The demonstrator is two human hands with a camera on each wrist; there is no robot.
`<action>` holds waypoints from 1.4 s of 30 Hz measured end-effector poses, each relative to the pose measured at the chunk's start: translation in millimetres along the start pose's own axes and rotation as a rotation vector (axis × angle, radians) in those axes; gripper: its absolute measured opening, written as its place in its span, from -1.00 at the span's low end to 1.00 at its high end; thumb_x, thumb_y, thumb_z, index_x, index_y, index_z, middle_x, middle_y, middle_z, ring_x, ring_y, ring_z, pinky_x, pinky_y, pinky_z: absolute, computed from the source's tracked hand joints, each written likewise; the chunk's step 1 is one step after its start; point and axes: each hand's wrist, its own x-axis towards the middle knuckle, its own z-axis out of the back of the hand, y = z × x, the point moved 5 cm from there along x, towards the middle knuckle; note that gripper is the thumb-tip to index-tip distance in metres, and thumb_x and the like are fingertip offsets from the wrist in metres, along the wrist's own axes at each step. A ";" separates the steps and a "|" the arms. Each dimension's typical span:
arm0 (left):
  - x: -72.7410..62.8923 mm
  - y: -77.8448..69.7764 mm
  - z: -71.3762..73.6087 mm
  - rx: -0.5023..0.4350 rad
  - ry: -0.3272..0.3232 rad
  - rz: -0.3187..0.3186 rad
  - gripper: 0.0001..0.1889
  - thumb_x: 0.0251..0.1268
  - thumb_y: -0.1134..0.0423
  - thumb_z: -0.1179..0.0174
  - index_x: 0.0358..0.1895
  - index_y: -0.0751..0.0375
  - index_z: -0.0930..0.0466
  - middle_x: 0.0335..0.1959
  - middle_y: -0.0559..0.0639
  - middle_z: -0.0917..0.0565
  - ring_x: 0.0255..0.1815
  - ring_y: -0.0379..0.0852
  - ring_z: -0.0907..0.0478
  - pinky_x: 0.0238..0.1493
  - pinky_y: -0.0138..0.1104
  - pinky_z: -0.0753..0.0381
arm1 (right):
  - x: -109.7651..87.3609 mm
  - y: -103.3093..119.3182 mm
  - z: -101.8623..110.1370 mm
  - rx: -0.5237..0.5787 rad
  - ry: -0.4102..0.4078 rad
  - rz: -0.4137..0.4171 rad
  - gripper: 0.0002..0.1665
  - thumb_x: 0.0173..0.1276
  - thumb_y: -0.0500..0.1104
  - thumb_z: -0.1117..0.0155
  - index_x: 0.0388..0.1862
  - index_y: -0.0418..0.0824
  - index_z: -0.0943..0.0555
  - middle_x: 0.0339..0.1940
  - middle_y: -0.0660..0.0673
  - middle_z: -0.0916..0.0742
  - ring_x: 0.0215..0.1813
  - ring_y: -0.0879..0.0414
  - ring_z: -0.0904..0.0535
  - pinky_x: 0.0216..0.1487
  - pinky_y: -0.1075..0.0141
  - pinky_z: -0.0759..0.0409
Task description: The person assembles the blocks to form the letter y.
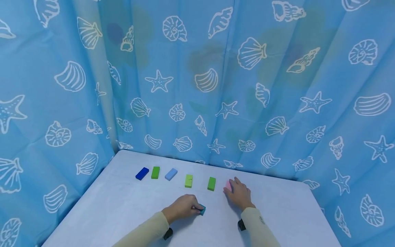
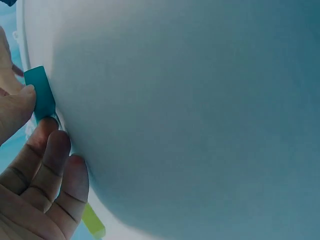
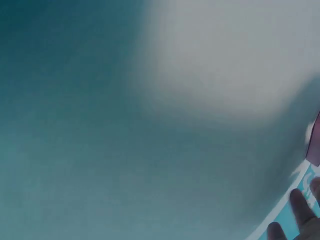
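Note:
Low in the middle of the head view, my left hand [image 1: 184, 207] pinches a small teal block [image 1: 202, 209] between thumb and fingers, just over the white table. The left wrist view shows the thumb on one face of the teal block [image 2: 41, 92] and a fingertip at its lower end. To the right, my right hand [image 1: 240, 193] has its thumb and index finger on either side of a pink block [image 1: 228, 185], which the hand partly covers. At the right edge of the right wrist view, only part of the pink block [image 3: 314, 145] and several fingers appear.
On the white table [image 1: 129, 202], a loose row holds a dark blue block [image 1: 142, 173], a green block [image 1: 155, 172], a light blue block [image 1: 171, 174], a yellow-green block [image 1: 188, 180] and another green block [image 1: 211, 183]. Behind hangs a blue shell-patterned curtain [image 1: 191, 96].

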 end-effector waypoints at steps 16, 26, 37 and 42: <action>23.6 -22.7 -4.0 0.034 0.004 -0.006 -0.81 0.27 0.20 -0.33 -0.07 -0.06 -0.76 -0.31 -0.27 -0.69 -0.27 -0.41 -0.55 -0.21 -0.51 -0.55 | -1.7 -3.5 11.7 0.186 0.006 -0.091 -0.27 0.30 0.09 -0.39 0.35 -0.21 -0.47 0.32 -0.26 -0.55 0.37 -0.22 -0.43 0.35 -0.13 -0.42; 30.5 -29.5 -7.9 0.043 -0.021 -0.011 -0.80 0.24 0.19 -0.36 -0.08 -0.01 -0.77 -0.24 -0.25 -0.75 -0.14 -0.34 -0.62 -0.06 -0.46 -0.59 | -7.8 -7.8 4.8 0.272 0.033 -0.134 -0.27 0.31 0.04 -0.39 0.38 -0.23 -0.44 0.36 -0.28 -0.52 0.40 -0.23 -0.42 0.36 -0.11 -0.41; 40.4 -37.8 -22.4 -0.008 -0.004 -0.007 -0.81 0.23 0.21 -0.36 -0.09 -0.06 -0.78 -0.31 -0.27 -0.72 -0.27 -0.40 -0.56 -0.17 -0.49 -0.56 | -13.8 -21.6 7.2 0.369 0.036 -0.187 -0.32 0.32 -0.11 -0.39 0.37 -0.25 -0.45 0.27 -0.29 -0.57 0.26 -0.20 -0.49 0.32 -0.09 -0.47; 45.0 -41.9 -20.4 -0.014 0.012 0.001 -0.81 0.22 0.23 -0.37 -0.10 -0.04 -0.78 -0.29 -0.25 -0.74 -0.21 -0.36 -0.61 -0.11 -0.47 -0.59 | -9.2 -17.7 0.9 0.414 0.051 -0.182 -0.32 0.29 -0.08 -0.42 0.35 -0.25 -0.49 0.25 -0.28 -0.59 0.23 -0.18 -0.52 0.29 -0.07 -0.50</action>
